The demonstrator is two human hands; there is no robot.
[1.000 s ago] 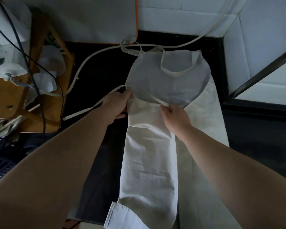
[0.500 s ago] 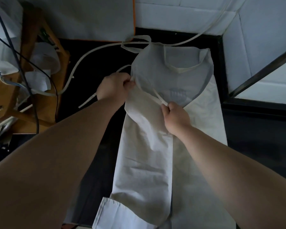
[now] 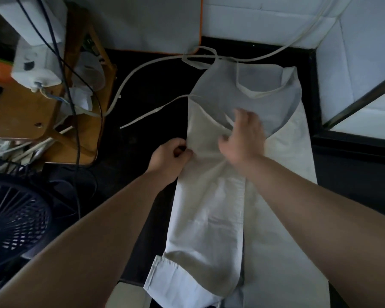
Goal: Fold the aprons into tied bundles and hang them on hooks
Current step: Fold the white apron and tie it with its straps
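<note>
The apron (image 3: 209,218) lies lengthwise on the dark surface (image 3: 142,134), bib at the far end and its left side folded over toward the middle. The left hand (image 3: 170,157) is clenched on that folded left edge, pinching the cloth. The right hand (image 3: 245,138) is spread and grasps nothing, over the fold just below the bib. It is blurred, so whether it presses the cloth or only hovers I cannot tell.

The fold is the weak point: held by one pinch, it would likely slide open or skew if the flat hand does not pin it. The neck loop (image 3: 260,92) lies on the bib and could bunch inside the next fold. The waist tie (image 3: 156,111) trails off to the left across the bare surface (well outside the fold), so it could be left out of the bundle. It could also drag toward the cables (image 3: 76,121) by the wooden stand (image 3: 20,112). At the near end the turned-up hem corner (image 3: 165,276) would make the bundle lopsided.
</note>
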